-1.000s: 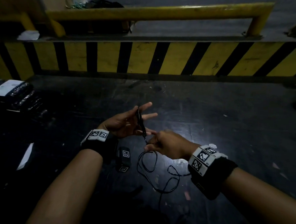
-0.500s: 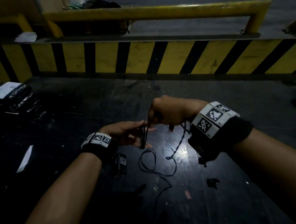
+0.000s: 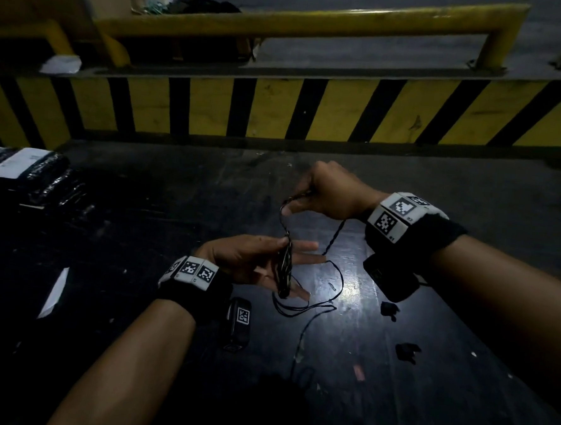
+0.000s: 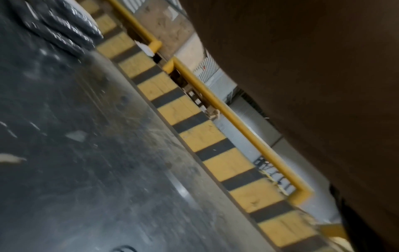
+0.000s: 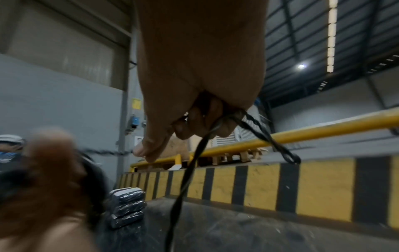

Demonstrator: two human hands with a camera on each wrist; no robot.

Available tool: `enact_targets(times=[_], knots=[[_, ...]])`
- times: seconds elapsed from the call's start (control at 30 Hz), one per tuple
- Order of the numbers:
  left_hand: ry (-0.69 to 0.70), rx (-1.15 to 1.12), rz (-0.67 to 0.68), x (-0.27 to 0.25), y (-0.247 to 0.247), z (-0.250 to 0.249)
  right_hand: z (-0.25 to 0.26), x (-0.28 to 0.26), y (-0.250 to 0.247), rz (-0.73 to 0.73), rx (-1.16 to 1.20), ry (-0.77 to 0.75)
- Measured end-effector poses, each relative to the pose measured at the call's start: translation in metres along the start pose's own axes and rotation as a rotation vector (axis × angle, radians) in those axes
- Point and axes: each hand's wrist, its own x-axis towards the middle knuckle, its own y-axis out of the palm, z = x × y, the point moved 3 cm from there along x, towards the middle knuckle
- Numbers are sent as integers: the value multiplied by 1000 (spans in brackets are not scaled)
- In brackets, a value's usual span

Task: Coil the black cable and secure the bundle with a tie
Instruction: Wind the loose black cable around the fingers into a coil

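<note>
A warehouse or loading dock — yellow-and-black hazard-striped barrier (image 3: 279,108), yellow guard rail (image 3: 310,20), high metal roof (image 5: 302,34).

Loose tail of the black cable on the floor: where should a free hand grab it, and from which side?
Probably the slack run just below the coiled bundle in the left hand, pinched from above. There the black cable lies flat and single on the dark floor; higher up the right hand already pinches it.
</note>
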Motion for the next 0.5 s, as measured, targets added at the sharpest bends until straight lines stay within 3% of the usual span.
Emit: enact_targets(times=[0.1,0.2,0.27,0.33,0.43,0.47,0.5], knots=[[46,-37,132,-2,24,-10,-10,2,12,-7,106,-54],[146,-39,235,-5,46,-21,-24,-4,28,20,96,9],[173,-160,219,-8,51,-27,-39,-11,42,127,37,28],[306,-250,362,-10,52,-34,-27,-8,64,181,43,126],[398,-162,312,-7,46,-47,-24,-4,86,-191,41,377],[424,-183,331,-6,41,-50,-19,-6,97,-100,132,305],[449,-205,335,-7,37,-53,-16,-14,109,90,278,182]])
